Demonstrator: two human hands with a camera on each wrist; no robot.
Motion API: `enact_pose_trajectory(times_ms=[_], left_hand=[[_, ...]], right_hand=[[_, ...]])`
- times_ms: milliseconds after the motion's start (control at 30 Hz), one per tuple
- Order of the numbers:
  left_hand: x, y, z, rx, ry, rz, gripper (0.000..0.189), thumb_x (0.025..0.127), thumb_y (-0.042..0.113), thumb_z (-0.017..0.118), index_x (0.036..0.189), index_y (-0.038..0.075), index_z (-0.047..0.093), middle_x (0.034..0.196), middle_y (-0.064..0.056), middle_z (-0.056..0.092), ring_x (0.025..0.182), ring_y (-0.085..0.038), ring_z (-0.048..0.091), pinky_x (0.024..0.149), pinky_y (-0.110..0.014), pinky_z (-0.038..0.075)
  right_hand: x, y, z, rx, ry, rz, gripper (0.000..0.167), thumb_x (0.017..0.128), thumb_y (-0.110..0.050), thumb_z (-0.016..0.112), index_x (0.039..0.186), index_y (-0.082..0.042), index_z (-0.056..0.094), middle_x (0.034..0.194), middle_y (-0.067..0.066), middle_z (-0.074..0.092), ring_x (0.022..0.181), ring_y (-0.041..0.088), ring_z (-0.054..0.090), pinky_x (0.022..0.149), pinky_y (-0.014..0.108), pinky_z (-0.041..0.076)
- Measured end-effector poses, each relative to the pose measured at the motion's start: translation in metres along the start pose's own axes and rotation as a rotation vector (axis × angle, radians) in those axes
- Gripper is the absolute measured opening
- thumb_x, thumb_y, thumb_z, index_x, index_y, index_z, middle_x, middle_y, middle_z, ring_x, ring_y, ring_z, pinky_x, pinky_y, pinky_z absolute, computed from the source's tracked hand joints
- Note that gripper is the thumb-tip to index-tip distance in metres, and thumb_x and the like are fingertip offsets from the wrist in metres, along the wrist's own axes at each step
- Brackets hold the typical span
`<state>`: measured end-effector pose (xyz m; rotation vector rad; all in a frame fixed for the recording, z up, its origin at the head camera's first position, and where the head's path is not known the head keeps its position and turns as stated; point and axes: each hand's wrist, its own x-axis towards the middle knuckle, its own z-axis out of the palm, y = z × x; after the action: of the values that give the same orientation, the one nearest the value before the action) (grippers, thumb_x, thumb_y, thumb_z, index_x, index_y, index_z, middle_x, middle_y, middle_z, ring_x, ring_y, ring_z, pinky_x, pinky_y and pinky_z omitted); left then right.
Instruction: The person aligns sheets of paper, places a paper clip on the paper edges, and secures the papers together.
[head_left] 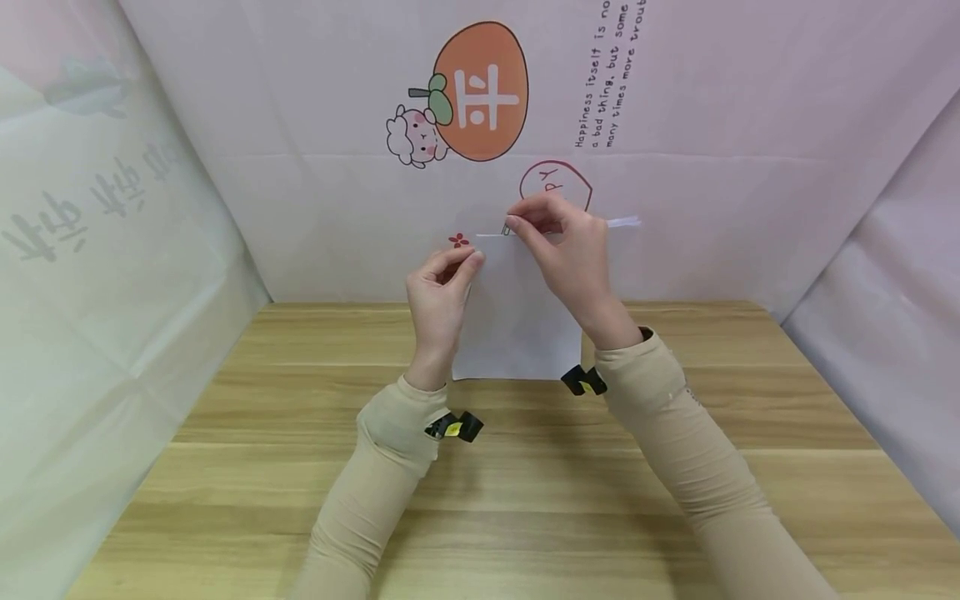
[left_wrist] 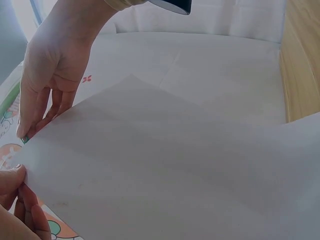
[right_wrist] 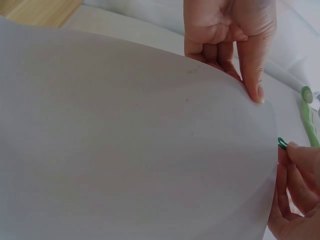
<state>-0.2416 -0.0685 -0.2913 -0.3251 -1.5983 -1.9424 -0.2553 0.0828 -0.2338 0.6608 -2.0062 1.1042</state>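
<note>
A white sheet of paper (head_left: 517, 325) is held up over the table, its top edge toward the back wall. My left hand (head_left: 438, 300) pinches the sheet near its upper left corner between thumb and fingers. In my right hand (head_left: 576, 258) a small green paper clip (right_wrist: 282, 143) is pinched between thumb and index finger, right at the sheet's top edge. The left wrist view shows only the tip of the clip (left_wrist: 24, 140) under the fingertips. Part of the sheet's right side is hidden behind my right hand in the head view.
Beneath the paper is a wooden table (head_left: 525, 500). A white printed cloth (head_left: 337, 208) with an orange fruit drawing (head_left: 480, 92) hangs behind it, and pale cloth (head_left: 885, 275) covers the sides. Each wrist carries a black camera mount (head_left: 455, 427).
</note>
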Motion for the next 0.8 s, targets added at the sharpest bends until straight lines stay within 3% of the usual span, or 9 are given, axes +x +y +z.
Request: enact_pose_trajectory(times_ms=[267, 800], left_hand=[[-0.0005, 0.001, -0.0009, 0.009, -0.001, -0.005, 0.024, 0.08, 0.015, 0.075, 0.094, -0.004, 0.072, 0.084, -0.001, 0.065, 0.075, -0.011, 0.057, 0.066, -0.018, 0.047], [0.0001, 0.0008, -0.0001, -0.001, -0.001, -0.007, 0.024, 0.079, 0.013, 0.076, 0.094, -0.005, 0.072, 0.081, 0.005, 0.064, 0.074, -0.01, 0.057, 0.066, -0.018, 0.048]], right_hand=[[-0.0003, -0.0003, 0.0006, -0.004, -0.011, -0.001, 0.018, 0.087, -0.024, 0.069, 0.092, -0.007, 0.071, 0.084, 0.003, 0.072, 0.074, 0.01, 0.064, 0.074, 0.025, 0.054], [-0.0021, 0.0002, 0.0005, -0.016, -0.018, -0.043, 0.014, 0.087, -0.021, 0.07, 0.091, -0.007, 0.072, 0.086, 0.003, 0.071, 0.081, 0.012, 0.062, 0.078, 0.027, 0.052]])
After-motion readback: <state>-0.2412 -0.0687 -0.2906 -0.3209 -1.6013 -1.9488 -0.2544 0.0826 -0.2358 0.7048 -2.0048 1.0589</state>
